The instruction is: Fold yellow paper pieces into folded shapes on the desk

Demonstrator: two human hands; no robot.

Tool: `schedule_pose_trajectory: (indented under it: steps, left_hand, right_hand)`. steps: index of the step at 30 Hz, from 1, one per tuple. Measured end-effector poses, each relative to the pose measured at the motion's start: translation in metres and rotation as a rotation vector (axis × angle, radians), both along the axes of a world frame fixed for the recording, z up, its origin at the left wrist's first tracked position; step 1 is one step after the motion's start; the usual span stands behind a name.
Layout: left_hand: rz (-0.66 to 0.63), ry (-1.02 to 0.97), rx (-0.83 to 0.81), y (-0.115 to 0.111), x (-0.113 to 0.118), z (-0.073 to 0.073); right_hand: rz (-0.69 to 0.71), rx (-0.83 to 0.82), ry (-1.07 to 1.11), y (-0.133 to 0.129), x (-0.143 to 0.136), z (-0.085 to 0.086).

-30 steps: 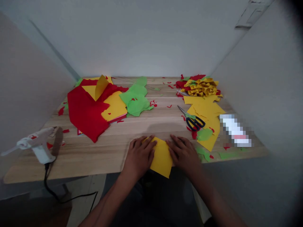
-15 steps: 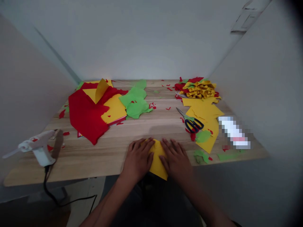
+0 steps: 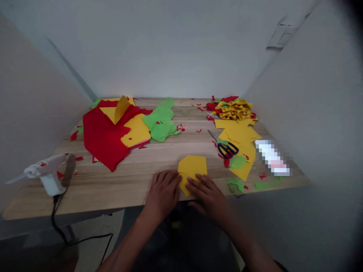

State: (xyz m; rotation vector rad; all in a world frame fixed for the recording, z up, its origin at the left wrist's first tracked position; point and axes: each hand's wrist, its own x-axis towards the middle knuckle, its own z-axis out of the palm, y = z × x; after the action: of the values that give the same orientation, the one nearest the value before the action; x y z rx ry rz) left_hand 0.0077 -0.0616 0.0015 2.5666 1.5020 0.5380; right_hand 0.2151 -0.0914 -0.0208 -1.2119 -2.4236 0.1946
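Observation:
A folded yellow craft sheet lies near the table's front edge, with creases across its middle. My left hand is at its left side, fingers bent and close together, the fingertips at the sheet's edge. Over the lower right part rests my right hand, its fingers spread flat on the sheet and its thumb apart, below the sheet. Dark-handled scissors lie to the right, blades partly apart, beside more yellow sheets.
A white glue gun stands at the left, its cord hanging off the table. Red fabric-like sheets and green pieces lie back left. Ruffled yellow strips are back right. A blurred bright object lies far right.
The yellow sheet has shifted away from me and turned, showing more of its surface. My right hand has moved down onto its lower part; the left now sits at its edge with bent fingers.

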Motion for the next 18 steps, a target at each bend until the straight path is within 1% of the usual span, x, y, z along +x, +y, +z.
schedule_pose_trajectory:
  steps: [2,5,8,10,14,16,18]
  left_hand:
    - [-0.043,-0.035,0.000,-0.010,-0.006,-0.003]
    - [-0.082,-0.039,-0.025,-0.024,-0.014,-0.005]
    - [-0.094,-0.013,-0.027,-0.033,-0.019,-0.008]
    - [-0.105,0.007,-0.017,-0.036,-0.021,-0.010]
    - [-0.118,0.044,0.010,-0.037,-0.022,-0.016]
    - [-0.120,0.060,0.031,-0.038,-0.023,-0.019]
    - [-0.128,0.068,0.063,-0.039,-0.023,-0.022]
  right_hand:
    - [0.047,0.041,0.050,-0.001,0.002,-0.005]
    - [0.028,0.079,0.158,-0.003,0.004,-0.008]
    - [0.008,0.026,0.252,-0.003,0.002,-0.006]
    - [-0.069,-0.024,0.287,-0.001,-0.002,-0.004]
    - [-0.325,-0.077,0.271,0.002,-0.013,0.001]
    - [-0.397,-0.093,0.243,0.002,-0.018,0.002]
    - [-0.439,-0.097,0.220,0.002,-0.023,0.002]
